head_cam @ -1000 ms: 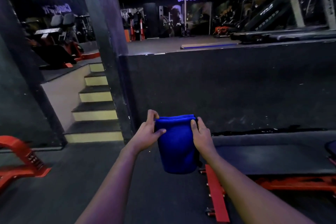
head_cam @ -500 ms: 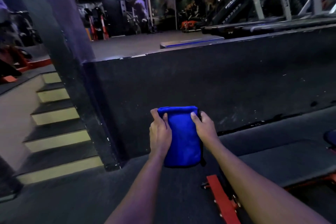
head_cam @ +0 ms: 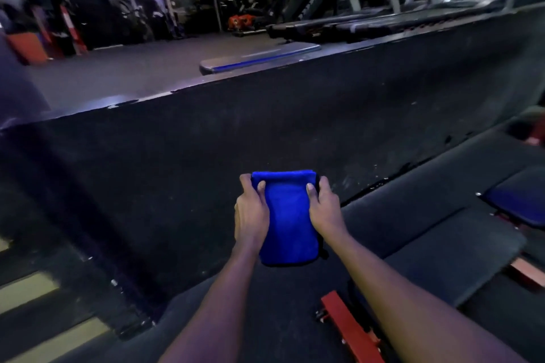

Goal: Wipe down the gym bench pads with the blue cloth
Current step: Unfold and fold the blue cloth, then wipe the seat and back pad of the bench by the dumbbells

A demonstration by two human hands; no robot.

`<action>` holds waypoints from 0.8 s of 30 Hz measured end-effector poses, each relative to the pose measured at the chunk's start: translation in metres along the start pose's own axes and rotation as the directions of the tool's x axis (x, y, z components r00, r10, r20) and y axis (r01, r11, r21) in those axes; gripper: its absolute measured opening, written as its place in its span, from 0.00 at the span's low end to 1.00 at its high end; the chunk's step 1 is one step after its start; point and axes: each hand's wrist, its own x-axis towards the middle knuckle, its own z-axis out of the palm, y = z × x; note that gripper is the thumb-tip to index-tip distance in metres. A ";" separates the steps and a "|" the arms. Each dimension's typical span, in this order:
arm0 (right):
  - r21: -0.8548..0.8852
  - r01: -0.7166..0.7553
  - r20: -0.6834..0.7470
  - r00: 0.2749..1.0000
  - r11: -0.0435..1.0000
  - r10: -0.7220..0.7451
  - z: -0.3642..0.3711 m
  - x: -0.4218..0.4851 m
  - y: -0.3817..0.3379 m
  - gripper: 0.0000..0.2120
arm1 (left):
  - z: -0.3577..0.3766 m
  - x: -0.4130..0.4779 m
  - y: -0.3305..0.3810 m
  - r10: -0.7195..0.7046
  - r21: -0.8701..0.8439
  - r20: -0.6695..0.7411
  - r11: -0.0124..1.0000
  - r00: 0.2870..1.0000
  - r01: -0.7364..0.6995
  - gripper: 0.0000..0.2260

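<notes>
Grip: left grip (head_cam: 251, 215) and right grip (head_cam: 326, 211) clamp the folded blue cloth (head_cam: 290, 224) by its sides.
Desk: dark padded desk (head_cam: 442, 247) at 4 o'clock of the cloth.

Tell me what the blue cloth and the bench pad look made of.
The blue cloth: soft fabric, likely microfibre; matte fuzzy nap, rounded fold. The bench pad: probably vinyl over padding; smooth dull skin, rounded edges; dim light leaves doubt.

Head camera looks forward and down, close
</notes>
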 end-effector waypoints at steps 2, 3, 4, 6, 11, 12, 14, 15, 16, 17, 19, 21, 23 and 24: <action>-0.023 -0.027 -0.050 0.998 0.999 0.026 0.008 0.017 0.010 0.09 | 0.015 0.025 -0.013 0.023 -0.028 0.073 0.999 0.997 -0.021 0.07; -0.036 -0.050 -0.069 0.996 0.998 0.047 0.010 0.023 0.015 0.09 | 0.021 0.036 -0.018 0.041 -0.042 0.101 0.998 0.994 -0.037 0.07; -0.043 -0.073 -0.105 0.992 0.996 0.068 0.015 0.032 0.021 0.09 | 0.031 0.051 -0.024 0.072 -0.060 0.142 0.996 0.987 -0.064 0.07; -0.041 -0.122 -0.181 0.977 0.992 0.112 0.023 0.043 0.030 0.09 | 0.048 0.076 -0.036 0.123 -0.084 0.218 0.991 0.968 -0.107 0.08; 0.020 -0.246 -0.407 0.884 0.969 0.232 0.032 0.059 0.044 0.10 | 0.094 0.125 -0.049 0.278 -0.205 0.410 0.956 0.869 -0.209 0.06; 0.028 -0.272 -0.440 0.860 0.962 0.256 0.031 0.059 0.047 0.10 | 0.103 0.129 -0.051 0.307 -0.223 0.436 0.947 0.846 -0.229 0.06; 0.048 -0.331 -0.523 0.795 0.943 0.306 0.026 0.058 0.057 0.10 | 0.126 0.137 -0.051 0.364 -0.278 0.503 0.927 0.784 -0.252 0.07; 0.058 -0.353 -0.550 0.769 0.934 0.325 0.025 0.058 0.060 0.10 | 0.134 0.140 -0.053 0.380 -0.293 0.530 0.921 0.758 -0.256 0.07; 0.066 -0.377 -0.596 0.728 0.924 0.340 0.019 0.056 0.068 0.11 | 0.150 0.141 -0.051 0.404 -0.310 0.577 0.913 0.710 -0.267 0.08; 0.070 -0.394 -0.611 0.710 0.917 0.351 0.016 0.055 0.073 0.11 | 0.159 0.141 -0.052 0.412 -0.311 0.602 0.910 0.684 -0.274 0.08; 0.062 -0.435 -0.658 0.659 0.898 0.365 0.009 0.051 0.089 0.10 | 0.184 0.140 -0.053 0.439 -0.317 0.662 0.898 0.608 -0.305 0.07; 0.080 -0.470 -0.696 0.605 0.879 0.387 0.003 0.049 0.108 0.10 | 0.213 0.141 -0.056 0.471 -0.322 0.731 0.876 0.493 -0.360 0.08; 0.093 -0.483 -0.731 0.561 0.870 0.390 0.000 0.047 0.126 0.09 | 0.239 0.142 -0.061 0.484 -0.334 0.787 0.856 0.382 -0.395 0.11; 0.105 -0.489 -0.749 0.534 0.866 0.392 -0.001 0.047 0.135 0.08 | 0.253 0.142 -0.061 0.488 -0.347 0.811 0.846 0.323 -0.406 0.13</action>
